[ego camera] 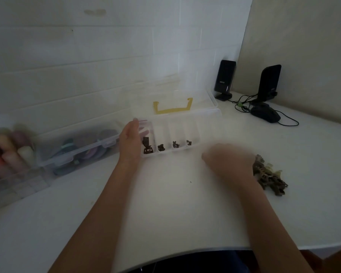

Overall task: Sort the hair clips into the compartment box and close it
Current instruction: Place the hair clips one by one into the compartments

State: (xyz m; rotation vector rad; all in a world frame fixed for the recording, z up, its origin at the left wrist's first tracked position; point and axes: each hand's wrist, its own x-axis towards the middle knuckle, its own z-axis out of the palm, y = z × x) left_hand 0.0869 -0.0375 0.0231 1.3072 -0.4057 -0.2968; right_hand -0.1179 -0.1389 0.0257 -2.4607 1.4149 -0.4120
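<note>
A clear compartment box (pixel 209 123) lies open on the white table, its lid (pixel 173 95) with a yellow handle tilted back against the wall. Dark hair clips (pixel 148 147) sit at the near ends of its compartments, two in the leftmost and one in each of three others. My left hand (pixel 130 138) rests flat against the box's left side, fingers apart. My right hand (pixel 228 162) is blurred by motion, right of the box and beside a pile of brown and cream hair clips (pixel 270 176). Whether it holds a clip is hidden.
A closed clear box of coloured items (pixel 77 144) lies left of my left hand. Coloured cylinders in a clear bin (pixel 6 154) stand at the far left. Two black speakers (pixel 224 79), a mouse (pixel 266 114) and cables sit at the back right. The table's curved front edge (pixel 185 251) is near.
</note>
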